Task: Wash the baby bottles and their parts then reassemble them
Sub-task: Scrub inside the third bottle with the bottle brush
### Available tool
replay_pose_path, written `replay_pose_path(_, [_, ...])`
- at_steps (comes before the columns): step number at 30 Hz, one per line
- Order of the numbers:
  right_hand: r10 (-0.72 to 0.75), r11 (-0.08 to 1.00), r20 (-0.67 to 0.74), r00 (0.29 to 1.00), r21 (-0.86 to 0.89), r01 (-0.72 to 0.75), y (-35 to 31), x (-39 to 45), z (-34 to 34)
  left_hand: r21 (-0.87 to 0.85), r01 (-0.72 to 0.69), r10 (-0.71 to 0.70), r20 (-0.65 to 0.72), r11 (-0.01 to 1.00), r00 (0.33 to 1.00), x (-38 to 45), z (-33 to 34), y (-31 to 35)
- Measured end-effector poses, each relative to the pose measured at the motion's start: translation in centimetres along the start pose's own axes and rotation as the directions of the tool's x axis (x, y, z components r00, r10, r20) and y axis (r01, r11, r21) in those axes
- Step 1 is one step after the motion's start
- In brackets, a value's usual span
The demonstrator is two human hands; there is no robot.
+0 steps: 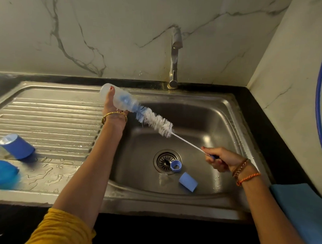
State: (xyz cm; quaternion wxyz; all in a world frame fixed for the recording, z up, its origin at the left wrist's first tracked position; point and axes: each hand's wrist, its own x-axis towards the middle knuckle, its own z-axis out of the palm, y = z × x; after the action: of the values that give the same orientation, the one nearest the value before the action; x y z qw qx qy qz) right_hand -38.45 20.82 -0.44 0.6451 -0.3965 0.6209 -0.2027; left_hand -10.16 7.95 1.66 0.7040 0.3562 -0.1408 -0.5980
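Head view. Left hand (111, 107) is gripping a clear baby bottle (117, 98), fingers curled round its body, holding it tilted above the sink basin's (220, 119) left rim with the mouth pointing down toward the basin, probably so drips are falling inside. Right hand (219, 161) is clenching the blue handle of the bottle brush (156, 122) over the basin's right side; the brush tip is sitting inside the bottle, most bristles outside. Long wire stem is needing a straight line, and the basin is giving open room along it; the tap (174, 57) is standing behind the basin, well apart. Blue ring (176, 165) and blue cap (188, 181) are lying on the basin floor beside the drain (164, 161). More blue parts (17, 147) are resting on the drainboard (52, 114) left of the basin.
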Motion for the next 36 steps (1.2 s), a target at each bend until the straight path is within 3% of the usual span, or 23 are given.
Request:
replay_pose_path(11, [-0.279,0.955,-0.214,0.936,-0.164,0.247,0.5,-2.7,-1.5,0.044,-0.015,0.026,-0.257,0.999,0.966,1.1,1.4,1.5])
replay_pose_path(14, [-0.334,0.942,-0.385,0.860,-0.147,0.300,2.6,-2.5,-2.1,-0.004,-0.025,0.022,-0.298,1.000,0.954,1.4,-0.3,2.4])
replay_pose_path(17, [-0.372,0.927,-0.478,0.796,-0.148,0.345,2.9,-1.5,-1.4,0.090,0.055,-0.028,-0.275,0.994,0.961,0.1,-0.9,1.8])
replay_pose_path(21, [-0.489,0.869,-0.495,0.718,-0.350,0.350,1.2,0.3,0.9,0.297,0.167,-0.081,-0.281,0.940,0.956,-2.4,-1.1,-3.0])
replay_pose_path(23, [-0.509,0.851,-0.492,0.706,-0.411,0.327,1.2,1.3,1.2,0.475,0.266,-0.154,-0.262,0.839,0.953,-3.2,-1.9,-4.8])
replay_pose_path(25, [-0.501,0.852,-0.496,0.709,-0.426,0.305,1.2,2.2,1.0,0.673,0.299,-0.180,-0.243,0.676,0.953,-3.0,-3.6,-6.4])
replay_pose_path(27, [-0.516,0.835,-0.484,0.707,-0.467,0.291,1.2,2.8,1.0,0.835,0.326,-0.221,-0.250,0.444,0.942,-2.9,-4.7,-7.5])
replay_pose_path(29, [-0.536,0.818,-0.487,0.690,-0.501,0.282,1.5,3.4,0.8,0.939,0.323,-0.227,-0.292,0.117,0.929,-2.8,-5.4,-8.4])
replay_pose_path(31, [-0.558,0.803,-0.511,0.654,-0.532,0.269,2.0,3.1,0.9,0.968,0.227,-0.226,-0.247,-0.110,0.942,-2.8,-6.4,-8.9])
replay_pose_path(34, [-0.608,0.741,-0.516,0.603,-0.641,0.199,2.4,3.0,0.4,0.962,0.144,-0.219,-0.197,-0.233,0.956,-2.4,-7.4,-9.6])
replay_pose_path(36, [-0.632,0.710,-0.535,0.560,-0.690,0.142,2.2,3.0,0.1,0.941,0.165,-0.226,-0.236,-0.294,0.945,-2.2,-8.1,-9.9])
